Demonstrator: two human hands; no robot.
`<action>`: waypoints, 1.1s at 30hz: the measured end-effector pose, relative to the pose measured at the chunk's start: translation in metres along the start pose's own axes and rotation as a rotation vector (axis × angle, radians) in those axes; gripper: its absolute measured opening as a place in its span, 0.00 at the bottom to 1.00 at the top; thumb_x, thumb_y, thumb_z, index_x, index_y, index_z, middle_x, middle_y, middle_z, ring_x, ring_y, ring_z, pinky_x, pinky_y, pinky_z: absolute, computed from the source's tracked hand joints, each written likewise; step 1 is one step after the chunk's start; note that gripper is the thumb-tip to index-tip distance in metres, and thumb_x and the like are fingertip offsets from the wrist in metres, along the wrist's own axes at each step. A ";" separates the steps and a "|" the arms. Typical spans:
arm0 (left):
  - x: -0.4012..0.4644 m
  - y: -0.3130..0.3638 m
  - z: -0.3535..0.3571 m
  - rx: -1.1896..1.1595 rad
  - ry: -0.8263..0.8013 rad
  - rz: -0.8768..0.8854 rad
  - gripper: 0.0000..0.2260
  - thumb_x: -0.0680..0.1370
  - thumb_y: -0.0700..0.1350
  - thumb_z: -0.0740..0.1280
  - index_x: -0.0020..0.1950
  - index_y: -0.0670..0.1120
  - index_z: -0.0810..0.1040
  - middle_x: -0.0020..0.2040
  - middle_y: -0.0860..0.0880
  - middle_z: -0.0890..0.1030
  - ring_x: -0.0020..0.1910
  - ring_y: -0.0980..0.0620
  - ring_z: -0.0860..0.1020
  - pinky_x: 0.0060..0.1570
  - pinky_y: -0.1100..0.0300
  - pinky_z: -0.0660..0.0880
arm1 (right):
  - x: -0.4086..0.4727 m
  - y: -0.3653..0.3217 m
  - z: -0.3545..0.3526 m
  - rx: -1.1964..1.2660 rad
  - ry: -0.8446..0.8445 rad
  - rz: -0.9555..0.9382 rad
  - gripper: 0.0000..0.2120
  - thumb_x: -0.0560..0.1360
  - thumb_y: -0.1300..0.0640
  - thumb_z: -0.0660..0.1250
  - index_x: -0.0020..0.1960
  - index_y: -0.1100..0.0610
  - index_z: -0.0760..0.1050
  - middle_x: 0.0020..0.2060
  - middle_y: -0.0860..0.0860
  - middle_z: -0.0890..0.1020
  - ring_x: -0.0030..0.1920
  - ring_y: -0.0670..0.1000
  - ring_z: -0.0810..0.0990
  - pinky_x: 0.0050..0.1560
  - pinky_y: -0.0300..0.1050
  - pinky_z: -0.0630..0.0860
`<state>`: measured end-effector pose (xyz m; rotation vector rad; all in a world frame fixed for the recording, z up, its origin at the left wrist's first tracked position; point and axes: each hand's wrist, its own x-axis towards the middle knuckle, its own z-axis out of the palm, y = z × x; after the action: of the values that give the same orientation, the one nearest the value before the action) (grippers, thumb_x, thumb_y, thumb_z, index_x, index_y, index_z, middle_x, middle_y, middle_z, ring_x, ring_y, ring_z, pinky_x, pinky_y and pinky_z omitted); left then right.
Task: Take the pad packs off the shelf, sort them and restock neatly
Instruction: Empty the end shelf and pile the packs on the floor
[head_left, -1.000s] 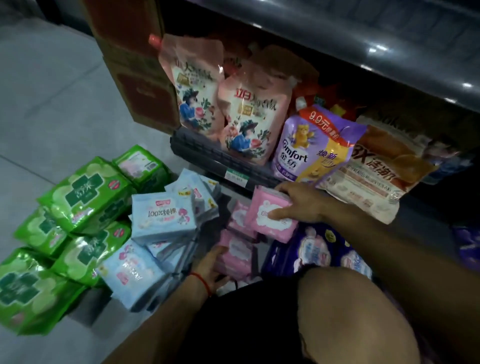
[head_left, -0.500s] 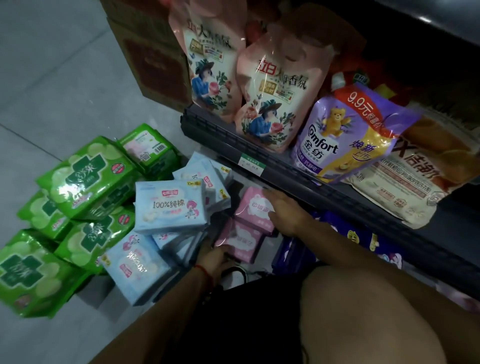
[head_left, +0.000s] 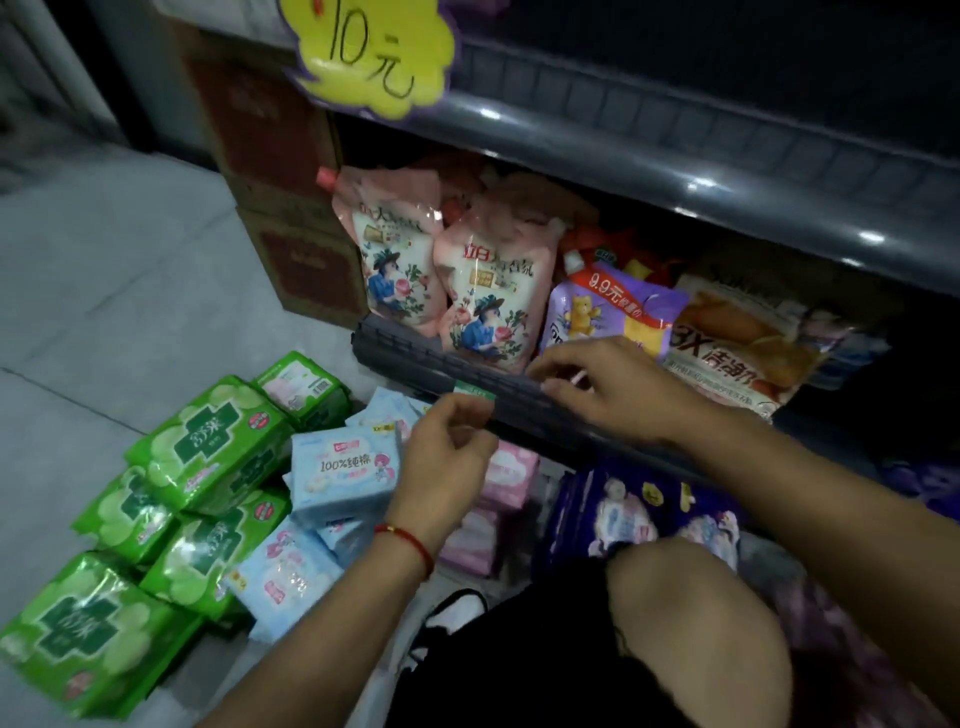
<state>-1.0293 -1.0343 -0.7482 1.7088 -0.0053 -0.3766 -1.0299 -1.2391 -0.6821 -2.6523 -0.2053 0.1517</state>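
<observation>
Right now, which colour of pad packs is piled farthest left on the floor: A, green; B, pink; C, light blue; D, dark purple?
A: the green packs lie in a heap at the far left on the floor, with the light blue packs to their right and the pink packs beyond those.

A yellow cloud-shaped paper price sign with a purple border (head_left: 371, 49), hanging at the upper shelf edge, reads "10元" in black handwriting. A light blue plastic pad pack (head_left: 345, 475) on the floor carries "100%纯棉" in dark print under a small red brand mark too small to read. A purple plastic refill pouch with a yellow bear (head_left: 605, 312) bears a red band reading "9.9元". Beside it, an orange-and-white plastic detergent bag (head_left: 737, 353) shows "3X" in large characters, followed by two Chinese characters too blurred to read.
</observation>
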 end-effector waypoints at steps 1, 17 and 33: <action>0.004 0.024 -0.004 0.026 0.013 0.088 0.12 0.77 0.34 0.67 0.54 0.49 0.81 0.51 0.53 0.84 0.50 0.55 0.82 0.54 0.57 0.80 | 0.001 -0.009 -0.016 -0.027 0.111 -0.045 0.12 0.81 0.59 0.66 0.63 0.54 0.81 0.56 0.48 0.84 0.53 0.42 0.79 0.54 0.37 0.75; 0.180 0.320 -0.031 0.631 0.349 0.785 0.10 0.73 0.39 0.68 0.53 0.45 0.81 0.50 0.45 0.84 0.51 0.46 0.81 0.56 0.56 0.76 | 0.109 -0.004 -0.146 -0.554 0.407 0.286 0.29 0.81 0.37 0.53 0.75 0.53 0.66 0.69 0.55 0.75 0.68 0.58 0.72 0.67 0.56 0.66; 0.395 0.387 0.025 1.664 0.118 0.428 0.40 0.70 0.54 0.70 0.78 0.43 0.60 0.75 0.38 0.64 0.75 0.35 0.63 0.72 0.37 0.65 | 0.125 0.002 -0.123 -0.500 0.740 0.258 0.17 0.71 0.38 0.61 0.45 0.50 0.77 0.36 0.49 0.79 0.35 0.55 0.77 0.42 0.50 0.74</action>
<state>-0.5816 -1.2121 -0.4760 3.2468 -0.7742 0.1811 -0.8895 -1.2746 -0.5829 -2.9908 0.3907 -0.8943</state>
